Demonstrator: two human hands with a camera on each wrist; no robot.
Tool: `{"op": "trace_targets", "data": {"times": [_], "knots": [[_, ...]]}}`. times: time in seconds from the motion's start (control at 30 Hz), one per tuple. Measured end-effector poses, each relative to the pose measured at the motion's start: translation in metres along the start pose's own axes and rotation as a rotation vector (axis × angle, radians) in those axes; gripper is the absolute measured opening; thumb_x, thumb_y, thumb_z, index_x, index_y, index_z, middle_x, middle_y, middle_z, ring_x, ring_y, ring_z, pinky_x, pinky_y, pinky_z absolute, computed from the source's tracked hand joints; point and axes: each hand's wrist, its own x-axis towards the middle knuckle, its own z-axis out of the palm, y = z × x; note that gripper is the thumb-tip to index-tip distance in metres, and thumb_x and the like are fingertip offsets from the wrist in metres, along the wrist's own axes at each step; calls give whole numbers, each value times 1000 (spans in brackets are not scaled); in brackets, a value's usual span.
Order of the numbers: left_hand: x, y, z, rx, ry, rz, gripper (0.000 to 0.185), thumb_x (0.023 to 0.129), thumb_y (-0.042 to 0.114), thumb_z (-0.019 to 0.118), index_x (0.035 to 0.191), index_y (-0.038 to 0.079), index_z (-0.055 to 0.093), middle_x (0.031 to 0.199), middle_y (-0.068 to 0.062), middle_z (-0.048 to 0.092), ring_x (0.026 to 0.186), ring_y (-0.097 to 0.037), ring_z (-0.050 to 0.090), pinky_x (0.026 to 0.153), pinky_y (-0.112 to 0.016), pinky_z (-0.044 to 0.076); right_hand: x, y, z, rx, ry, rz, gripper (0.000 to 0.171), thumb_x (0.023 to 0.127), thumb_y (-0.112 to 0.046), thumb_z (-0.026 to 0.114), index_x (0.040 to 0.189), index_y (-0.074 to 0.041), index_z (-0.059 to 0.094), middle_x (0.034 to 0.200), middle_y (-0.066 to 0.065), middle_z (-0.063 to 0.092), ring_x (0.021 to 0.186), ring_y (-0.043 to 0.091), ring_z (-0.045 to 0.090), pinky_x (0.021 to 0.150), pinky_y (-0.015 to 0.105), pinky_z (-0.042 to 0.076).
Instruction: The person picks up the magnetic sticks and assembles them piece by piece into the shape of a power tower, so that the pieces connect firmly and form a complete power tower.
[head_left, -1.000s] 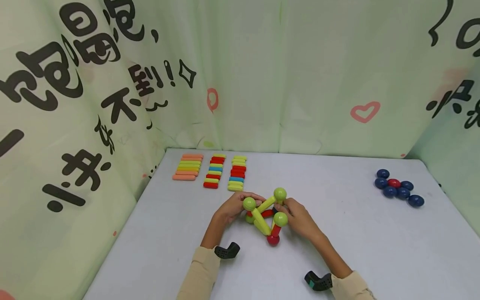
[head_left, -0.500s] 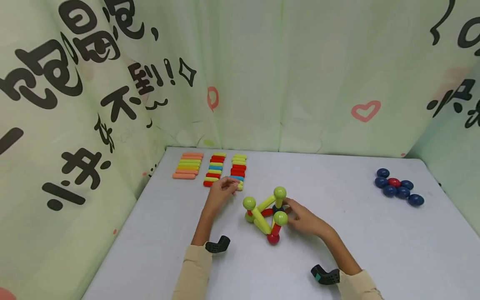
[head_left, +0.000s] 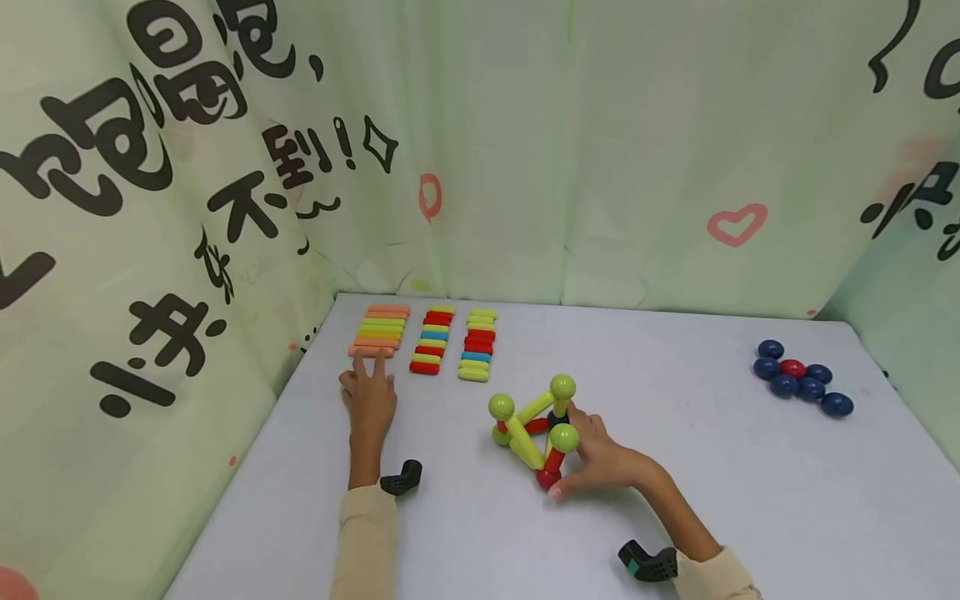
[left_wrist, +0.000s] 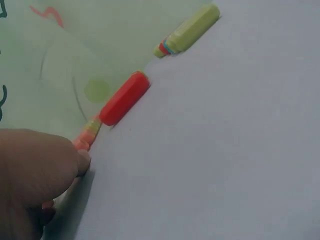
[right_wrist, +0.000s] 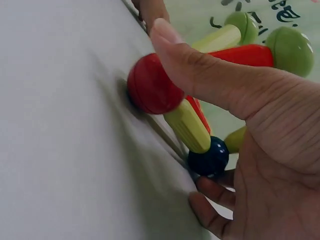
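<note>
Now off the build: left hand [head_left: 370,398], reaching to the far-left corner of the pale grey tabletop [head_left: 675,500], fingers straight and spread, two fingertips touching the nearest orange stick in the leftmost row of short plastic rods [head_left: 378,332]. Half a second earlier, hovering by the right-hand row; a second earlier, cupped on the structure itself. No rod lifted yet, as far as the head view shows; wrist view too close to tell more than a fingertip [left_wrist: 82,161] against the end of the row, with a red plastic rod [left_wrist: 124,98] and a yellow-green one [left_wrist: 192,28] heading the two rows beyond.

Left alone to steady the work: right hand [head_left: 600,461], curled around the near right side of the ball-and-stick frame of yellow-green and red rods with green ball joints [head_left: 534,429], standing at mid-table. Thumb pressed over the red plastic ball [right_wrist: 152,85] at the near bottom corner, fingers tucked under by a dark blue ball [right_wrist: 212,159].

Judged from this: one hand holding the frame firm while the other fetches a further rod.

Far right, untouched: cluster of dark blue balls with one red among them [head_left: 798,379].
</note>
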Motion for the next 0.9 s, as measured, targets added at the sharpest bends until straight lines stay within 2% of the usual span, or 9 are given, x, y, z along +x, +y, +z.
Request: {"op": "trace_targets", "data": {"times": [0.1,0.2,0.27,0.4,0.5,0.57,0.67,0.77,0.9], "knots": [[2,-4,2,63,-61,34,54,103,17,47,154,12,29,163,-15,12,129,-45,24,100,-61,28,1,-4,6,-3,45,46,136,63,-43,90,152,7,1,149,27,29,117,36,30,90,48,41],[4,-5,2,76,-53,58,51,102,12,46,152,12,33,161,-12,20,127,-45,27,94,-60,30,1,-8,11,-12,64,91,135,63,-44,90,151,10,3,149,28,27,120,38,29,94,54,41],[5,-5,1,70,-15,73,48,100,5,48,147,12,42,155,-14,32,126,-44,30,92,-58,32,2,-10,12,-23,72,100,134,64,-45,89,151,10,3,148,28,29,119,36,30,92,52,41],[8,-7,-4,86,81,118,40,90,-8,54,128,5,62,128,-21,53,115,-42,43,90,-52,41,3,-11,10,-6,80,99,126,68,-41,87,154,4,6,146,24,32,114,30,33,83,40,40],[8,-8,-10,111,148,147,31,84,-11,61,112,-1,70,110,-24,61,102,-42,51,85,-50,48,3,-10,6,3,73,78,116,71,-37,86,154,0,13,142,22,37,111,29,34,80,37,40],[7,-5,-14,105,175,161,27,83,-7,66,109,-3,70,105,-25,63,97,-41,53,82,-48,50,3,-8,3,-16,62,55,108,73,-34,84,153,-1,19,136,20,42,111,29,35,82,38,42],[6,7,-17,-38,184,174,26,90,7,68,114,-4,68,107,-24,64,97,-38,54,81,-47,51,3,-4,2,-45,56,27,96,77,-29,81,151,-2,27,131,18,47,112,29,36,87,42,43],[6,25,-17,-311,151,190,34,96,22,63,119,-4,63,106,-21,64,97,-34,56,83,-43,51,5,0,2,-42,73,7,87,79,-27,80,149,-3,34,131,16,50,114,28,37,91,46,43],[5,52,-11,-629,73,234,36,98,26,59,122,0,59,99,-18,66,90,-29,62,73,-31,51,12,3,6,-7,133,-68,75,80,-28,80,141,0,46,135,15,55,112,26,45,94,46,44]]}}
